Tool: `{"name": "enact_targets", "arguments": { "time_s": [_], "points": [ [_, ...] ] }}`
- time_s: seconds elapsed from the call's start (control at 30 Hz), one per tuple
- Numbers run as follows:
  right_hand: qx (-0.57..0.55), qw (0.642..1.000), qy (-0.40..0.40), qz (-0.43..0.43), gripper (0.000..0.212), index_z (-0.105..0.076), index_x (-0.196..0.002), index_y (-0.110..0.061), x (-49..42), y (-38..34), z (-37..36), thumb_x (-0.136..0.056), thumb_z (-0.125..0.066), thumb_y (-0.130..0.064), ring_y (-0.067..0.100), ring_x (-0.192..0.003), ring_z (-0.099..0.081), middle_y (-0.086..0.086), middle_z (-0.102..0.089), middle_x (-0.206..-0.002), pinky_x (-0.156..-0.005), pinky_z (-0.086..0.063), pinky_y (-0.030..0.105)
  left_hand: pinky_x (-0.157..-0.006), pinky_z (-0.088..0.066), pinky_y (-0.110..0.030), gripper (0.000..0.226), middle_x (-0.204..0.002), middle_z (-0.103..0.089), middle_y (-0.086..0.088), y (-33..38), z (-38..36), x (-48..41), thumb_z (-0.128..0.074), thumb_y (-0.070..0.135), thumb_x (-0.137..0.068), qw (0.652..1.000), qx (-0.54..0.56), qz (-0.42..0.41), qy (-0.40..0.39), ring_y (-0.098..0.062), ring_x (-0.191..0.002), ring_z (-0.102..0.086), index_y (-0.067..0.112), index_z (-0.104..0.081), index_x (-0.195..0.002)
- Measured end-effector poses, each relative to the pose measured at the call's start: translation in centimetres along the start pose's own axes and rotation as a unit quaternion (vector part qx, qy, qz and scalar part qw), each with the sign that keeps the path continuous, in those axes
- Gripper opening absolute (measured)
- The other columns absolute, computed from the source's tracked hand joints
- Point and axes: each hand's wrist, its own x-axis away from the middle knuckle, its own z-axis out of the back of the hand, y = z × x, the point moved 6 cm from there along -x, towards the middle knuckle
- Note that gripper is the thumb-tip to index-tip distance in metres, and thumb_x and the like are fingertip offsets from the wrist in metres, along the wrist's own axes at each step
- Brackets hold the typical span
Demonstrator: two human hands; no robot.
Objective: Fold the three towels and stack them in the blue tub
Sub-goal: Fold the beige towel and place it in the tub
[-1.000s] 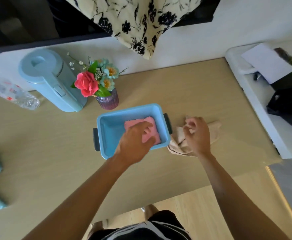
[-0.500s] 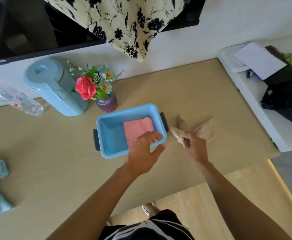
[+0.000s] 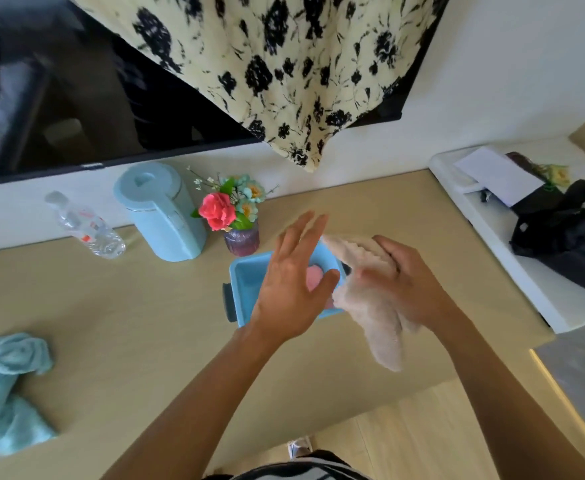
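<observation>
**Head view.** The right grip grasps the beige towel, which is raised above the surface just right of the blue tub. The towel's long axis runs diagonally. Its upper end points up and left toward the tub's far right corner, and its free lower end hangs toward the near edge of the surface. The fingers of this grip are motion-blurred, so the exact hold cannot be made out.

The left grip is released, fingers straight and spread, palm down above the tub and holding nothing. Whether it touches the tub cannot be told. It hides most of the tub's interior and right half.

The tub's long axis lies left to right, with a dark handle showing at its left end. Inside, only a small patch of the pink towel shows between thumb and fingers.

The light blue towel lies crumpled, well apart, at the left of the surface and is cut off by the frame edge. Behind the tub stand a kettle and a flower vase, and a water bottle lies on its side.
</observation>
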Motion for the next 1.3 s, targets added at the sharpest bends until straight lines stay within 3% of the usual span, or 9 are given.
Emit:
{"name": "enact_targets", "arguments": {
  "time_s": [0.2,0.33,0.47,0.67,0.87,0.97,1.07,1.2,1.3],
  "points": [
    [-0.022,0.994,-0.087,0.067,0.02,-0.05,-0.084,-0.008,-1.4,-5.1,-9.6,-0.077,-0.068,-0.01,0.013,-0.065,-0.044,-0.004,-0.046,-0.072,-0.059,-0.038,0.033,-0.108,-0.04,-0.035,0.03,-0.137,-0.058,0.0,-2.2,8.4,1.8,-0.062,0.028,-0.087,0.999,-0.031,0.0,0.012,-0.014,-0.128,-0.05,0.016,-0.068,-0.114],
    [-0.036,0.988,-0.115,0.096,0.027,-0.057,-0.095,-0.029,-2.3,-8.0,-15.7,-0.085,-0.065,-0.005,0.005,-0.075,-0.058,-0.018,-0.062,-0.079,-0.071,-0.044,0.024,-0.086,-0.05,-0.028,0.018,-0.102,-0.071,0.002,-3.4,14.5,4.5,-0.056,0.015,-0.092,0.999,0.015,0.009,0.04,-0.013,-0.097,-0.064,0.011,-0.069,-0.104],
    [-0.005,0.983,-0.097,0.155,0.024,-0.058,-0.109,-0.014,-3.2,-10.4,-20.4,-0.088,-0.064,-0.004,0.012,-0.093,-0.066,-0.007,-0.069,-0.097,-0.082,-0.052,0.024,-0.057,-0.038,-0.029,0.025,-0.062,-0.052,-0.011,-5.2,20.0,7.1,-0.055,0.016,-0.089,0.992,0.056,0.069,0.086,-0.013,-0.059,-0.046,0.006,-0.055,-0.066],
    [0.034,0.969,-0.06,0.235,0.018,-0.064,-0.1,-0.008,-3.3,-13.1,-26.7,-0.088,-0.067,0.006,0.022,-0.089,-0.063,0.003,-0.066,-0.094,-0.078,-0.052,0.041,-0.054,-0.04,-0.044,0.032,-0.061,-0.049,-0.018,-7.7,25.9,9.7,-0.053,0.019,-0.091,0.99,0.018,0.094,0.107,-0.02,-0.055,-0.041,0.001,-0.05,-0.065],
    [0.063,0.961,-0.018,0.268,0.012,-0.073,-0.1,-0.008,-3.3,-15.2,-29.4,-0.091,-0.067,-0.004,0.007,-0.09,-0.067,-0.015,-0.068,-0.095,-0.077,-0.055,0.025,-0.053,-0.033,-0.019,0.033,-0.056,-0.041,0.009,-9.3,30.7,11.2,-0.055,0.012,-0.097,0.995,0.0,0.062,0.076,-0.005,-0.053,-0.037,0.009,-0.048,-0.066],
    [0.049,0.978,-0.02,0.203,0.008,-0.071,-0.091,-0.012,-3.7,-14.4,-30.4,-0.086,-0.072,-0.005,0.014,-0.072,-0.064,-0.004,-0.069,-0.08,-0.065,-0.053,0.029,-0.054,-0.033,-0.022,0.037,-0.057,-0.036,0.006,-10.7,32.1,11.8,-0.054,0.017,-0.097,0.996,-0.035,0.043,0.063,-0.007,-0.055,-0.032,0.01,-0.041,-0.063],
    [0.031,0.992,-0.095,0.079,0.018,-0.07,-0.089,-0.022,-4.4,-12.3,-32.0,-0.08,-0.073,-0.006,0.016,-0.057,-0.051,0.0,-0.061,-0.065,-0.059,-0.044,0.032,-0.058,-0.035,-0.032,0.036,-0.062,-0.035,-0.004,-12.3,33.0,12.2,-0.051,0.025,-0.094,0.996,-0.065,0.045,0.042,-0.013,-0.061,-0.032,0.004,-0.04,-0.066],
    [0.038,0.98,-0.183,0.065,0.036,-0.067,-0.097,-0.035,-3.6,-11.7,-34.6,-0.076,-0.086,-0.013,0.006,-0.076,-0.048,-0.007,-0.054,-0.085,-0.071,-0.036,0.011,-0.053,-0.027,-0.02,0.04,-0.061,-0.029,-0.001,-12.5,32.9,12.5,-0.053,0.016,-0.1,0.998,-0.047,0.032,-0.026,-0.008,-0.057,-0.028,-0.001,-0.038,-0.066],
    [0.055,0.976,-0.191,0.086,0.03,-0.065,-0.096,-0.027,-3.4,-12.1,-36.1,-0.074,-0.086,-0.023,0.007,-0.093,-0.053,-0.008,-0.053,-0.097,-0.085,-0.037,0.016,-0.052,-0.028,-0.019,0.039,-0.06,-0.033,-0.001,-12.1,32.1,12.5,-0.051,0.018,-0.101,0.997,-0.02,0.019,-0.075,-0.006,-0.055,-0.03,-0.001,-0.043,-0.068]
  ]
}}
